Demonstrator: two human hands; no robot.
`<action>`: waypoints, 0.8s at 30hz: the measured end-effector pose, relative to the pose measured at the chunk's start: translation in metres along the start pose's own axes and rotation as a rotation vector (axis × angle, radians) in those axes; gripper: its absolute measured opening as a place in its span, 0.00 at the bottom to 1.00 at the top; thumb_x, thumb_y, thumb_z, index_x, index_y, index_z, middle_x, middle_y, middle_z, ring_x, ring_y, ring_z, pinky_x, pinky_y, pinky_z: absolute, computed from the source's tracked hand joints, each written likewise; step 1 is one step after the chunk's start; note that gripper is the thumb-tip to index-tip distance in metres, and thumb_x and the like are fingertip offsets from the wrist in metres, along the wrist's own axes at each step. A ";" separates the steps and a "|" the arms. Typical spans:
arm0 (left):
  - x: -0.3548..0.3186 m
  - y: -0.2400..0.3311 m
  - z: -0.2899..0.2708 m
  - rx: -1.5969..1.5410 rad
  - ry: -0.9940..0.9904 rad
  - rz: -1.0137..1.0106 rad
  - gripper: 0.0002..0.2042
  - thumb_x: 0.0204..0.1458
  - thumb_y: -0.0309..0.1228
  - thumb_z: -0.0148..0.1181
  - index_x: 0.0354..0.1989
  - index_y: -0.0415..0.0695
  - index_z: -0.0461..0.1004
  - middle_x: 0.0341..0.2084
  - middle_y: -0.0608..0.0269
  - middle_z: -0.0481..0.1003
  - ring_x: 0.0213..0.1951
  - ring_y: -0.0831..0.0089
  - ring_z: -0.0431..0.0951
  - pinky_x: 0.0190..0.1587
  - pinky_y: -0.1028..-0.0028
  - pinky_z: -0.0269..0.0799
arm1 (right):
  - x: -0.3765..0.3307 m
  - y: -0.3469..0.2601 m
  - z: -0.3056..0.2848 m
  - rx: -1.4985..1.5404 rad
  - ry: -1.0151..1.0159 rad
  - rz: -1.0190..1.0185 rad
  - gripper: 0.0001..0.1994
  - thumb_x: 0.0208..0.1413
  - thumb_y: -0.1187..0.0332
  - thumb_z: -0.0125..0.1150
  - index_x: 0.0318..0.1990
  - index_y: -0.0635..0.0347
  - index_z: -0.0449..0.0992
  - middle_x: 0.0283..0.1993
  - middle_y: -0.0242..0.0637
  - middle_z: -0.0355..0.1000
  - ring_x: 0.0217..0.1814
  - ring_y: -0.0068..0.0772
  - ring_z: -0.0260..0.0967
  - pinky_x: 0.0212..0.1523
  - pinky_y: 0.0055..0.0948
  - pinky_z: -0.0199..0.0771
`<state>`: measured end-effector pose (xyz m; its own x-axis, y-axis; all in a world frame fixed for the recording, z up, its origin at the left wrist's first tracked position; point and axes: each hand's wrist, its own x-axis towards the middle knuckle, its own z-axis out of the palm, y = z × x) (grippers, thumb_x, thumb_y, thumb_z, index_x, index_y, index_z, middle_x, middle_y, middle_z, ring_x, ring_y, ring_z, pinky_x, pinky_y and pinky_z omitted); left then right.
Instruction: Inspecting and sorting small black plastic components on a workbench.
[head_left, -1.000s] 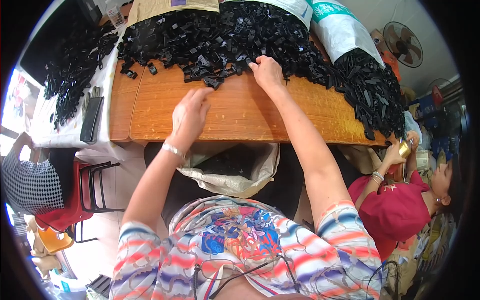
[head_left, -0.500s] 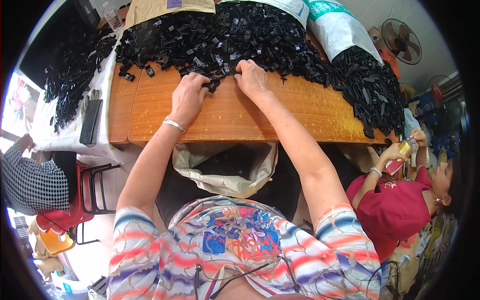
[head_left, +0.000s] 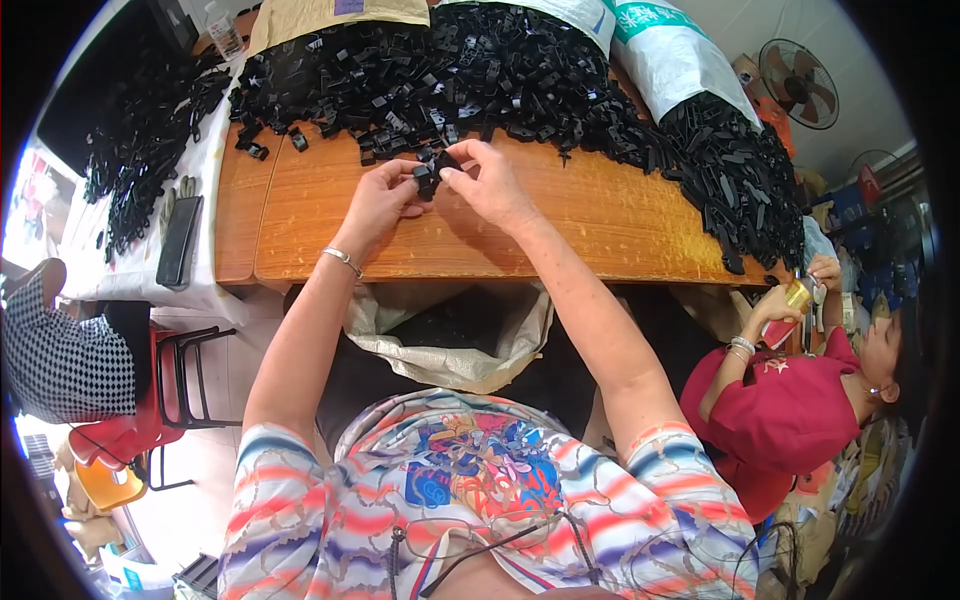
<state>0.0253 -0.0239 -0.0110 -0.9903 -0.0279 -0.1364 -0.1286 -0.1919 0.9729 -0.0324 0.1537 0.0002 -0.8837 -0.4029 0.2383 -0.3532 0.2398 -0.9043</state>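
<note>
My left hand (head_left: pixel 382 198) is closed on a small black plastic part (head_left: pixel 424 184), which it holds just above the wooden table (head_left: pixel 340 220). Right beside it, my right hand (head_left: pixel 490 188) pinches another dark plastic piece (head_left: pixel 441 164) between thumb and fingers. The two pieces meet or nearly touch; whether they are joined I cannot tell. Beyond both hands spreads a large heap of small black clip-like parts (head_left: pixel 400 85). An open woven sack (head_left: pixel 470 372) hangs below the table edge, in front of my body.
Long black parts (head_left: pixel 735 185) spill from a white and green sack (head_left: pixel 675 70) at right. More black parts (head_left: pixel 135 170) and a phone-like black slab (head_left: pixel 180 242) lie on the white-covered table at left. A person in red (head_left: pixel 770 400) holds a can (head_left: pixel 795 298); another sits far left.
My right hand has come away from the heap, nearer and to the left, with a black piece in it. Both hands are now together over the table.
</note>
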 end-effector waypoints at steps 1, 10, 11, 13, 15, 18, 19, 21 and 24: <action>-0.002 0.001 0.003 -0.015 -0.028 -0.019 0.10 0.62 0.26 0.52 0.50 0.38 0.71 0.35 0.63 0.77 0.32 0.77 0.80 0.33 0.84 0.75 | -0.001 -0.001 0.005 0.087 -0.007 -0.052 0.14 0.51 0.72 0.65 0.45 0.67 0.75 0.40 0.42 0.76 0.35 0.26 0.75 0.36 0.28 0.76; -0.016 0.001 0.017 -0.227 -0.080 -0.041 0.12 0.62 0.28 0.54 0.51 0.37 0.69 0.38 0.61 0.77 0.35 0.77 0.79 0.38 0.81 0.77 | -0.012 -0.001 0.012 0.028 0.100 -0.155 0.13 0.53 0.76 0.63 0.47 0.66 0.76 0.34 0.38 0.76 0.25 0.22 0.73 0.28 0.23 0.74; -0.014 -0.003 0.016 -0.155 -0.079 -0.015 0.12 0.61 0.28 0.55 0.50 0.37 0.69 0.38 0.61 0.77 0.35 0.77 0.79 0.39 0.81 0.77 | -0.011 -0.001 0.013 -0.028 0.133 -0.235 0.12 0.53 0.76 0.63 0.46 0.66 0.76 0.32 0.37 0.76 0.24 0.21 0.72 0.27 0.22 0.74; -0.011 -0.007 0.015 -0.085 -0.076 0.009 0.11 0.61 0.29 0.56 0.49 0.38 0.69 0.38 0.61 0.77 0.34 0.77 0.79 0.39 0.81 0.77 | -0.012 -0.005 0.010 0.102 0.099 -0.124 0.11 0.54 0.76 0.63 0.45 0.67 0.76 0.31 0.36 0.76 0.24 0.20 0.71 0.27 0.22 0.73; -0.011 -0.010 0.018 -0.146 -0.078 0.018 0.11 0.61 0.31 0.57 0.48 0.38 0.70 0.36 0.63 0.77 0.34 0.78 0.79 0.39 0.81 0.77 | -0.012 -0.011 0.009 0.268 0.066 -0.024 0.09 0.55 0.76 0.62 0.43 0.67 0.76 0.29 0.34 0.75 0.23 0.18 0.69 0.24 0.20 0.71; -0.007 -0.014 0.025 -0.265 -0.062 -0.035 0.10 0.61 0.31 0.57 0.47 0.39 0.70 0.34 0.63 0.78 0.33 0.78 0.79 0.38 0.81 0.76 | -0.012 -0.011 0.005 0.253 0.088 0.012 0.09 0.55 0.76 0.62 0.43 0.67 0.76 0.29 0.33 0.75 0.22 0.17 0.68 0.24 0.19 0.70; -0.007 -0.015 0.029 -0.266 -0.063 -0.037 0.10 0.61 0.31 0.57 0.47 0.39 0.70 0.34 0.63 0.78 0.33 0.78 0.79 0.38 0.81 0.76 | -0.013 -0.011 0.005 0.253 0.089 0.014 0.09 0.55 0.76 0.62 0.43 0.67 0.76 0.29 0.33 0.75 0.22 0.17 0.68 0.24 0.19 0.70; -0.006 -0.016 0.034 -0.416 -0.019 -0.046 0.09 0.61 0.31 0.56 0.46 0.40 0.71 0.36 0.62 0.77 0.33 0.78 0.78 0.35 0.80 0.74 | -0.014 -0.011 0.004 0.338 0.135 0.001 0.08 0.55 0.76 0.63 0.43 0.65 0.76 0.28 0.31 0.74 0.21 0.16 0.67 0.23 0.18 0.69; 0.005 -0.022 -0.002 -0.583 0.117 -0.020 0.08 0.61 0.32 0.57 0.43 0.42 0.71 0.37 0.63 0.76 0.38 0.73 0.78 0.41 0.77 0.76 | -0.011 -0.015 -0.017 0.376 0.316 0.019 0.07 0.54 0.74 0.65 0.41 0.61 0.77 0.28 0.29 0.73 0.22 0.14 0.67 0.22 0.16 0.68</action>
<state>0.0237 -0.0218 -0.0335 -0.9713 -0.1199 -0.2056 -0.0642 -0.7000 0.7113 -0.0232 0.1698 0.0173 -0.9594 -0.0995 0.2639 -0.2524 -0.1146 -0.9608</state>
